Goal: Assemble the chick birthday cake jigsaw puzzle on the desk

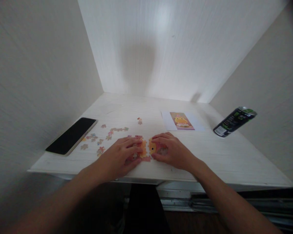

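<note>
Two joined sections of a jigsaw puzzle lie flat near the table's front edge, a narrow gap between them. My left hand [123, 155] covers much of the left puzzle section [144, 148], its fingers over the top and its thumb at the lower edge. Across the gap, my right hand [172, 151] grips the right puzzle section [152, 148] between thumb and fingers. That section shows a yellow face with a dark eye. Both sections are partly hidden under the hands. Left of my left hand are several loose puzzle pieces [100, 151], some linked in a short strip [119, 129].
A dark-screened phone [72, 136] lies at the left. Farther back on the white table [127, 105] are a small loose piece [139, 121] and a reference picture [182, 121] on white paper. A black drink can [234, 121] stands at the right. Pale walls enclose three sides.
</note>
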A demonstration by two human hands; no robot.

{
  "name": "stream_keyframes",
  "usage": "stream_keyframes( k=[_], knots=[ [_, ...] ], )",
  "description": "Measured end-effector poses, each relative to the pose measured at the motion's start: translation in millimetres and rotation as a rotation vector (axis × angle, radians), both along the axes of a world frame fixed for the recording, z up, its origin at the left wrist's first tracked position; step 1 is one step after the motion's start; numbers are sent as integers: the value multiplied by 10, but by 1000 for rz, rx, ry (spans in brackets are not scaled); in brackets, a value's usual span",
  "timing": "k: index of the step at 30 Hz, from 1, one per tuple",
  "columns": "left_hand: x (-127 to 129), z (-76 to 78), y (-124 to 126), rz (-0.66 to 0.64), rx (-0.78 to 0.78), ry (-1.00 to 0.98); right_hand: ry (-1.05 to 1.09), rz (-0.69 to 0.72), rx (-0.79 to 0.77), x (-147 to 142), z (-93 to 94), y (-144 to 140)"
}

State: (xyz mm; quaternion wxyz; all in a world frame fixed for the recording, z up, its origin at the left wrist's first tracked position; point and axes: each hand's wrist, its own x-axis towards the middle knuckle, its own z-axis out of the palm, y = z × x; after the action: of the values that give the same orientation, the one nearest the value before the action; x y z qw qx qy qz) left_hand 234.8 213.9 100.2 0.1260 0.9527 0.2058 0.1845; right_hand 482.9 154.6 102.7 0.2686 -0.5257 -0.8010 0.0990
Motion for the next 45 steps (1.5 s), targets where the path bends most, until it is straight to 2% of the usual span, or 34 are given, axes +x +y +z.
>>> stream_keyframes(
  k=[7, 17, 30, 36, 45],
  knots=[
    [15, -4, -10, -42, 42, 23, 11, -11, 19, -33, -5, 1],
    [17, 4, -15, -39, 39, 13, 7, -34, 5, -96, -36, -30],
    [17, -16, -20, -52, 73, 30, -46, 5, 78, -105, -77, -414],
    [31, -16, -33, -107, 82, 25, -79, 46, 73, -99, -74, -377],
    [64, 10, -39, -111, 74, 18, -2, 56, 56, -85, -80, -358]
  ],
)
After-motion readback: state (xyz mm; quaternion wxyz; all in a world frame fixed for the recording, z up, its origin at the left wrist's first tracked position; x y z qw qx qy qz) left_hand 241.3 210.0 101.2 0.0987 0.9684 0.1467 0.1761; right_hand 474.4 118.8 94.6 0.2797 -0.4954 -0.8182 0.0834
